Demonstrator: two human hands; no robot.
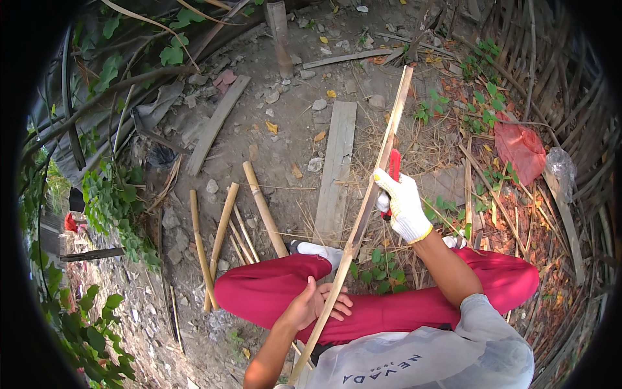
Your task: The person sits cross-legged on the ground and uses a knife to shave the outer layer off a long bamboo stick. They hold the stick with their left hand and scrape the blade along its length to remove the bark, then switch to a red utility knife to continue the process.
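A long split bamboo strip (pixel 346 259) slants from my lap up and away to the far right. It lies across the fingers of my bare left hand (pixel 317 303), which hold it loosely from beneath, thumb on its left side. My right hand (pixel 403 206), in a white knit glove with a yellow cuff edge, is closed round a red-handled cutter (pixel 394 165), probably a utility knife. The cutter sits against the right side of the strip; its blade cannot be made out. The strip's near end reaches the grey shirt at my waist.
Several bamboo poles (pixel 264 207) lean beside my left leg. A grey plank (pixel 337 165) lies ahead on the dirt, another plank (pixel 219 123) farther left. A short post (pixel 279 39) stands at the back. On the right are a red plastic bag (pixel 520 149) and a stick fence (pixel 583 110).
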